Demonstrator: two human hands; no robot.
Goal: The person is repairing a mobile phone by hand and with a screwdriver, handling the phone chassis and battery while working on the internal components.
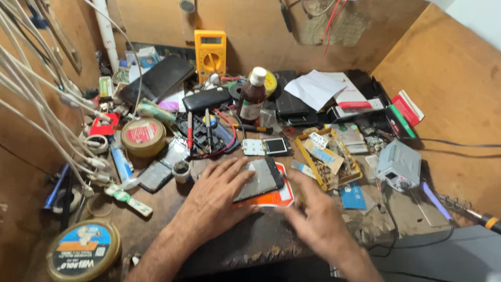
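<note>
My left hand [216, 196] lies flat, fingers spread, on a dark phone [261, 176] that rests face down on an orange and white card [271, 197] at the middle of the wooden bench. My right hand [315, 216] is blurred, just right of the phone, with its fingers near the phone's lower right edge. Whether it touches the phone cannot be told. A small opened phone body [267, 146] lies just beyond.
A brown bottle with a white cap [252, 95], a yellow multimeter [210, 49], round tins [143, 136] [83, 250], a yellow parts tray [327, 158], a grey box [399, 166], a soldering iron [464, 210] and white cables [47, 99] crowd the bench. Wooden walls close in on three sides.
</note>
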